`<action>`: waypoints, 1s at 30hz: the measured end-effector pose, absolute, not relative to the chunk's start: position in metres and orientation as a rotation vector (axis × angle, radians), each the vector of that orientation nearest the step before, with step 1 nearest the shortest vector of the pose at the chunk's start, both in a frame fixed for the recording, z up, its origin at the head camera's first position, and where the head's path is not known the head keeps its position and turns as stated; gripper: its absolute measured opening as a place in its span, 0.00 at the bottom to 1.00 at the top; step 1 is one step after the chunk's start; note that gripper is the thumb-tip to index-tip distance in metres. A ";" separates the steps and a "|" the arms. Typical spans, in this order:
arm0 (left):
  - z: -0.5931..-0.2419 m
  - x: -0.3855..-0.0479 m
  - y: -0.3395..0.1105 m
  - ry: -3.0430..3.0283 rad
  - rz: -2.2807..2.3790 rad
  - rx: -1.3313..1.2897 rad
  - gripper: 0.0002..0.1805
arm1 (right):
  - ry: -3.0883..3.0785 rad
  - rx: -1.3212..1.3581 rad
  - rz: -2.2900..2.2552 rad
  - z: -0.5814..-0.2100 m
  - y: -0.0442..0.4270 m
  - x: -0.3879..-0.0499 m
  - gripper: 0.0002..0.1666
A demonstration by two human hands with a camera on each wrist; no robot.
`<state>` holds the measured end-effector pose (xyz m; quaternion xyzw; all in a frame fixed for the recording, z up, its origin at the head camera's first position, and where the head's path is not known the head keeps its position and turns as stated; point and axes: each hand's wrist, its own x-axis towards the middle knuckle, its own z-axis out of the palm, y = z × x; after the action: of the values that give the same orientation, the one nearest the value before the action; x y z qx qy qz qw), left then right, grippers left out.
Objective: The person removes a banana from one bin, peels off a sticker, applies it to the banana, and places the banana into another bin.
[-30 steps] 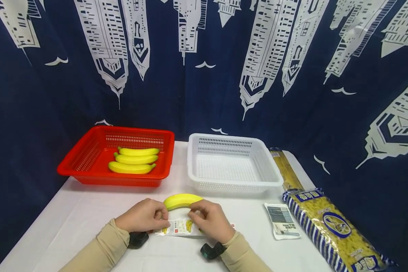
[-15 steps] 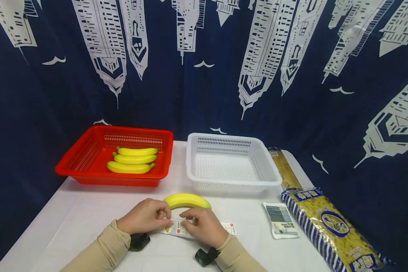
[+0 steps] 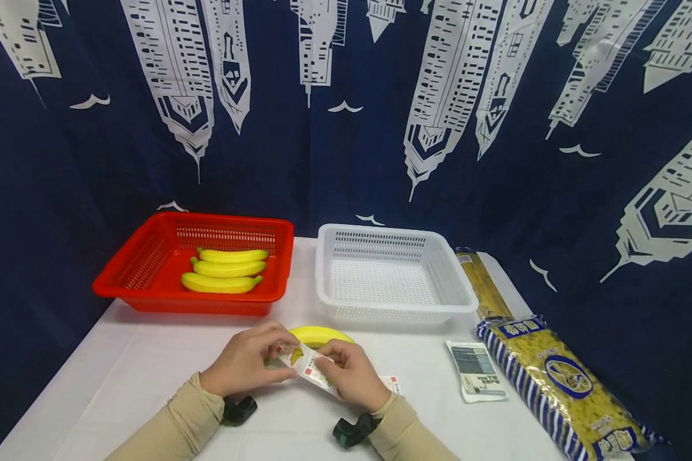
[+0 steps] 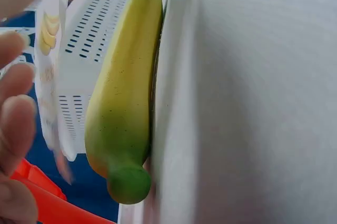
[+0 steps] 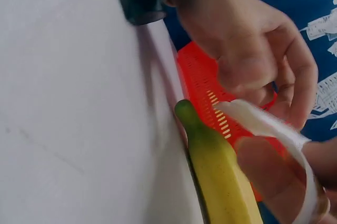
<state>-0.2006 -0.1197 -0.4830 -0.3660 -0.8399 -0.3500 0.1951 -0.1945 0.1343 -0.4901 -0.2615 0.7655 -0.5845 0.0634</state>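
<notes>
My right hand [image 3: 354, 374] pinches a white printed label strip [image 3: 305, 363] with banana pictures, held up off the table and tilted. My left hand [image 3: 254, 358] is at the strip's left end, thumb and fingers apart. In the right wrist view that end of the label strip [image 5: 258, 117] curls free just below my left hand [image 5: 242, 45]. Behind the hands a yellow banana [image 3: 317, 335] with a green stem end lies on the table; the left wrist view shows the banana [image 4: 124, 87] close beside the strip. Another printed piece [image 3: 390, 383] shows on the table past my right hand.
A red basket [image 3: 193, 306] with 3 bananas [image 3: 222, 283] stands at the back left. To its right is a white basket [image 3: 398, 312]. A small white packet [image 3: 477, 372], a large pasta bag [image 3: 565, 384] and a long pasta pack [image 3: 486, 288] lie at the right.
The label strip was flat on the table and is now raised in my right hand. My left hand has shifted slightly up and right, its thumb and fingers wider apart.
</notes>
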 end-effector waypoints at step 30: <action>-0.498 -0.199 -0.104 -2.177 -1.010 -1.139 0.17 | 2.274 -0.963 -1.887 -0.494 0.127 -0.192 0.04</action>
<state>-0.1994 -0.1041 -0.4976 -0.4162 -0.7955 -0.3689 0.2404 -0.1923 0.1268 -0.4945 -0.3098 0.7317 -0.6070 0.0169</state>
